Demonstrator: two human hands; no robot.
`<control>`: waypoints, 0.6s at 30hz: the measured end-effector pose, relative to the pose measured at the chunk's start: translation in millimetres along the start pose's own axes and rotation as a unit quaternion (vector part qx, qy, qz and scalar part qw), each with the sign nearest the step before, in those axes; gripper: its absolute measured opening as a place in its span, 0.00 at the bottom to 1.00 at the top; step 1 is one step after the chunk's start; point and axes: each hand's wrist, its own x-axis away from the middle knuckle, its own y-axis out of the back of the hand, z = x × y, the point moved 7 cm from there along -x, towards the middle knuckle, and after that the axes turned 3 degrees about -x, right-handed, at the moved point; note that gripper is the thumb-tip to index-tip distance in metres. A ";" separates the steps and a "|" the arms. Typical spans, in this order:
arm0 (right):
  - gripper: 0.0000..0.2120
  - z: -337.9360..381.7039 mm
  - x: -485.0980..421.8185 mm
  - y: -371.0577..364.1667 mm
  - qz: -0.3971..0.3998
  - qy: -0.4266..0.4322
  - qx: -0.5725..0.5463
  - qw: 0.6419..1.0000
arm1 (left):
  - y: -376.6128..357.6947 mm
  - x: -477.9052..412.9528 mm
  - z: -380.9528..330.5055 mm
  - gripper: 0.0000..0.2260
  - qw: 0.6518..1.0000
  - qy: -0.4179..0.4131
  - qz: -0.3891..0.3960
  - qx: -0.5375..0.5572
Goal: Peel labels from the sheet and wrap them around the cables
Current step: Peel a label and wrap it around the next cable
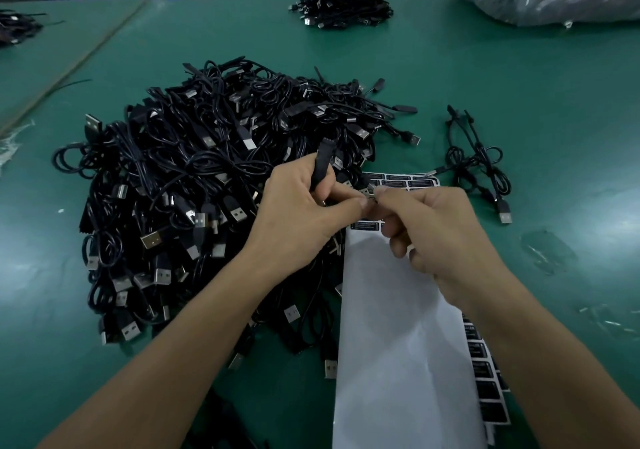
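I record the left hand (304, 206) gripping 1 cable (323, 158) near-upright over the sheet (398, 327), while the right hand (436, 227), touching it from the right, pinches a label (371, 195) at the cable's lower run.

One wide-angle view from the person's head faces forward and down over the green counter (519, 102). The left hand (301, 206) and right hand (440, 227) sit close, mid-frame; the far edge runs near the top.
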 end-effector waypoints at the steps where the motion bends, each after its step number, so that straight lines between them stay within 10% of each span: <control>1: 0.15 -1.0 -0.5 0.7 0.001 -0.012 -0.012 1.000 | -0.5 0.0 0.6 0.23 1.000 -0.003 0.002 0.001; 18: 0.09 15.4 -1.6 7.5 -0.002 0.116 -0.076 0.990 | 1.0 -4.4 19.2 0.17 0.996 0.077 0.010 -0.034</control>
